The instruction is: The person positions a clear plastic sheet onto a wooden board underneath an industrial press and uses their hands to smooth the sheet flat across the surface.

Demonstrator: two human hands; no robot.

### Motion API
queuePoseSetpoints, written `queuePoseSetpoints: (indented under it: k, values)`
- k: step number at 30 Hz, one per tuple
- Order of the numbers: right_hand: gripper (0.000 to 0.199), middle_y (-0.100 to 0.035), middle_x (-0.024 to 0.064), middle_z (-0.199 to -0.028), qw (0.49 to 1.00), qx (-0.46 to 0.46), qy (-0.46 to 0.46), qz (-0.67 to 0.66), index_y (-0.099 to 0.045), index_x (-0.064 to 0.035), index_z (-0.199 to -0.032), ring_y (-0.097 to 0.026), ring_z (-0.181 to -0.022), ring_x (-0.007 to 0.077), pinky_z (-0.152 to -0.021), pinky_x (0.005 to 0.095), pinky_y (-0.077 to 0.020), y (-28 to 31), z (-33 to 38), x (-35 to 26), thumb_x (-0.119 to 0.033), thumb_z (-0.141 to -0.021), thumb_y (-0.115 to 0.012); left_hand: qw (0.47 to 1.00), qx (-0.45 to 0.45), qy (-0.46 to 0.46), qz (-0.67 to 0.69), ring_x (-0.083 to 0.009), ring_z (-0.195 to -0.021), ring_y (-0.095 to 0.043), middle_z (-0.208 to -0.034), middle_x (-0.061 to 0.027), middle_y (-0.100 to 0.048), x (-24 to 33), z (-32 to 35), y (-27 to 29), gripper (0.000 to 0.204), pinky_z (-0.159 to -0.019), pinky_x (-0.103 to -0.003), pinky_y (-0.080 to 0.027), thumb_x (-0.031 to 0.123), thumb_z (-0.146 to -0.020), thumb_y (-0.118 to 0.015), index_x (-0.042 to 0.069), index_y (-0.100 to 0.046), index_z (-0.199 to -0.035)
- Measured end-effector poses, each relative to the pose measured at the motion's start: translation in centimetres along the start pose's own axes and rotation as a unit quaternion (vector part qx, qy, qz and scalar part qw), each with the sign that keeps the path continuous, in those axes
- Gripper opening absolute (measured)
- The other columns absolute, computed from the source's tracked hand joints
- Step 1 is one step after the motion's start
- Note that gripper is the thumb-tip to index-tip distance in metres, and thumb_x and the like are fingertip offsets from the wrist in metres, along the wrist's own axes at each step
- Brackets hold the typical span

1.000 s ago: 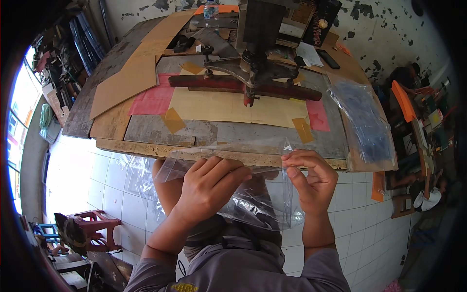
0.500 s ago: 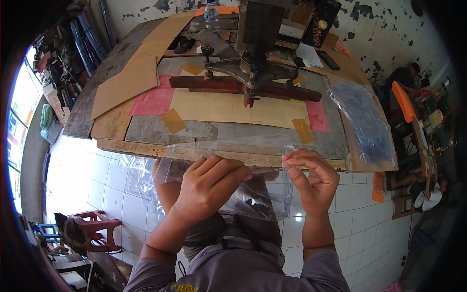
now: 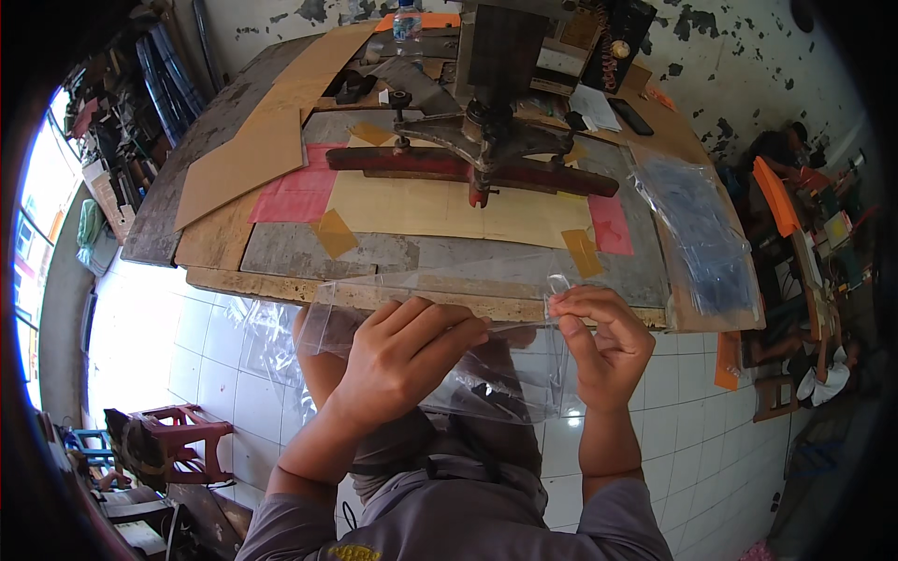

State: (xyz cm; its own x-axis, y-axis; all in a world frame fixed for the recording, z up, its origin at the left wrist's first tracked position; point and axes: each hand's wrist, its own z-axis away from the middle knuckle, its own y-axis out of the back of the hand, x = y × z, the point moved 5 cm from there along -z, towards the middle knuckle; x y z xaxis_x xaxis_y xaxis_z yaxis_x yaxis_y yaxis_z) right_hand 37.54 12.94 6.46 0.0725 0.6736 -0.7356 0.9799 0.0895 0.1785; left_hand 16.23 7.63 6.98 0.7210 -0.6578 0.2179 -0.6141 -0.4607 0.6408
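A clear plastic sheet [image 3: 510, 388], folded or shaped like a sleeve, is stretched between my hands over my lap, in front of the table's near edge. My left hand [image 3: 398, 360] has its fingers closed on the plastic near its middle. At the right edge, my right hand [image 3: 606, 346] pinches a folded strip of it between thumb and fingertips. More crinkled clear plastic [image 3: 271, 341] hangs by my left thigh. Beyond my hands, a press with a dark red bar [image 3: 430, 166] stands over a pale yellow sheet [image 3: 421, 206] taped onto the table.
Brown cardboard [image 3: 238, 173] lies along the table's left side. A stack of clear plastic pieces [image 3: 702, 238] rests at the right edge. Farther back are a water bottle [image 3: 407, 30] and a phone [image 3: 631, 116]. A red stool [image 3: 192, 435] stands at left; another person [image 3: 781, 150] sits at right.
My right hand has shifted very slightly right with the plastic's edge. My left hand keeps almost the same place and grip.
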Motion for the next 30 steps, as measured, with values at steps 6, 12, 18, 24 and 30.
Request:
queuePoseSetpoints:
  k: [6,12,18,24,30]
  values:
    - [0.004,-0.073,0.0135,-0.1,0.999,0.02,0.009,-0.037,-0.065,0.002,-0.099,-0.069,-0.101,0.024,-0.094,0.0386,-0.0526,0.1,-0.4,2.2,0.001,-0.095,-0.065,0.995,-0.023,-0.065,-0.078,-0.016,-0.082,-0.063,-0.099,-0.0008,-0.067,-0.2,-1.9,0.6,0.033,-0.063,-0.03,-0.046,0.013,-0.075,-0.074,0.008,-0.073,-0.108]
    - [0.009,-0.071,0.0177,-0.105,0.99,0.115,0.077,0.013,-0.047,-0.0031,-0.109,-0.064,-0.117,0.028,-0.102,0.0431,-0.0491,3.1,-2.1,7.4,-0.012,-0.107,-0.047,0.985,-0.017,-0.124,-0.122,-0.0169,-0.08,-0.064,-0.093,-0.0008,-0.067,-5.3,-5.2,0.1,0.028,-0.065,-0.032,-0.048,0.018,-0.072,-0.082,0.009,-0.071,-0.096]
    - [0.013,-0.071,0.0162,-0.101,0.992,0.07,-0.102,-0.034,-0.049,-0.0022,-0.108,-0.068,-0.108,0.025,-0.101,0.0392,-0.0496,4.9,-0.5,13.9,-0.015,-0.109,-0.047,0.981,-0.125,0.078,0.123,-0.0234,-0.097,-0.07,-0.099,-0.0063,-0.072,-13.7,-1.6,-2.2,0.023,-0.086,-0.037,-0.054,0.015,-0.08,-0.083,0.005,-0.069,-0.097]
    - [0.017,-0.072,0.0119,-0.092,0.975,0.098,-0.201,-0.011,-0.054,-0.0018,-0.107,-0.07,-0.098,0.0211,-0.096,0.0357,-0.0506,4.6,0.0,15.5,-0.019,-0.108,-0.052,0.945,-0.13,0.24,0.183,-0.0282,-0.113,-0.069,-0.115,-0.011,-0.074,-13.7,2.4,-3.8,0.037,-0.099,-0.039,-0.051,0.02,-0.08,-0.084,0.004,-0.07,-0.11]
    - [0.017,-0.072,0.0123,-0.089,0.966,0.123,-0.229,-0.006,-0.055,-0.0024,-0.107,-0.071,-0.096,0.0215,-0.096,0.0359,-0.0505,4.2,-0.2,15.5,-0.019,-0.108,-0.053,0.953,-0.094,0.218,0.187,-0.0287,-0.118,-0.067,-0.112,-0.0099,-0.075,-14.3,2.8,-4.3,0.038,-0.101,-0.041,-0.049,0.02,-0.08,-0.084,0.003,-0.071,-0.111]
